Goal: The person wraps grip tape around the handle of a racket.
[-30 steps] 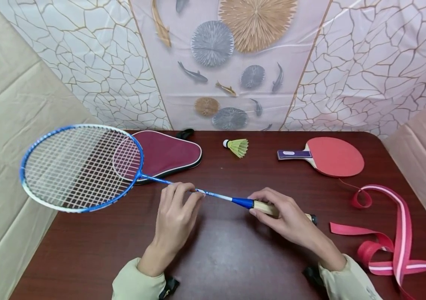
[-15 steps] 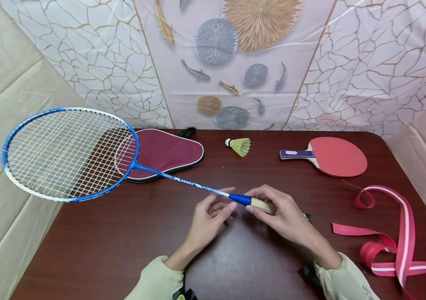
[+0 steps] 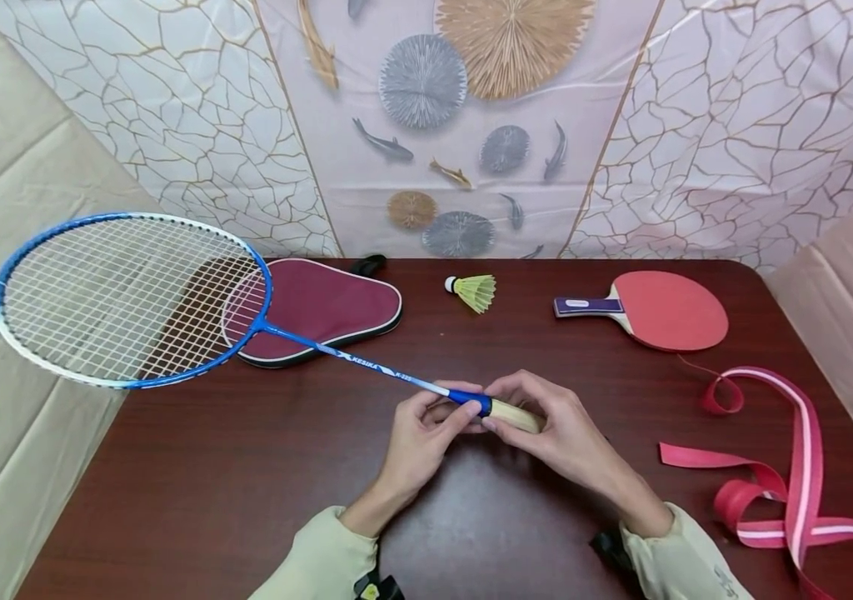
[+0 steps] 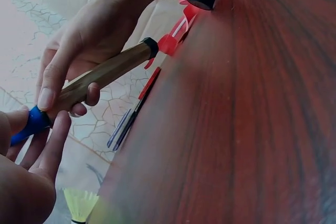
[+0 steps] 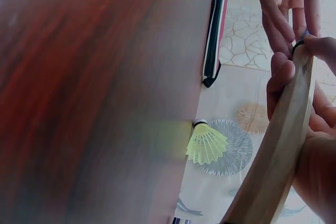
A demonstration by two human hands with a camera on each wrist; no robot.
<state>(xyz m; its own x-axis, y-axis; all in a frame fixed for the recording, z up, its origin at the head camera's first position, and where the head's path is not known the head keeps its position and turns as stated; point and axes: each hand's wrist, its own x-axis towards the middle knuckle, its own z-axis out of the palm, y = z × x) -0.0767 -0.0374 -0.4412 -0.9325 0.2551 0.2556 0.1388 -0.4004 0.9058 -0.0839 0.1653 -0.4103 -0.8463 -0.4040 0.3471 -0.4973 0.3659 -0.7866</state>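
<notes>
Head view. Badminton racket [image 3: 261, 325], blue frame, white strings: held above the counter [image 3: 246, 467], head out past the counter's left edge, shaft slanting down to the bare wooden handle near the counter's middle. Right hand [image 3: 554, 429]: fingers curled round the wooden handle. Left hand [image 3: 422, 433]: fingertips pinching the blue cone where shaft meets handle, just beside the right hand's thumb. Maroon paddle cover [image 3: 321, 304]: flat on the counter, partly behind the racket head. Yellow shuttlecock [image 3: 474, 292]: on its side near the far edge. Red table-tennis paddle [image 3: 659, 310]: flat, far right, handle pointing left. Pink-and-white ribbon [image 3: 779, 467]: loose loops on the right side of the counter.

Left wrist view. Right hand [image 4: 86, 40] wrapped round the wooden handle [image 4: 105, 72], thumb lying along it; black butt cap visible at the handle's end. Left hand's fingers [image 4: 50, 148] touching the blue cone [image 4: 29, 127]. Shuttlecock [image 4: 80, 204] at the bottom edge.

Right wrist view. Wooden handle [image 5: 281, 150] gripped by curled fingers of the right hand [image 5: 315, 145]; left hand [image 5: 286, 3] above it. Shuttlecock [image 5: 206, 142] and edge of the paddle cover [image 5: 216, 30] beyond.
</notes>
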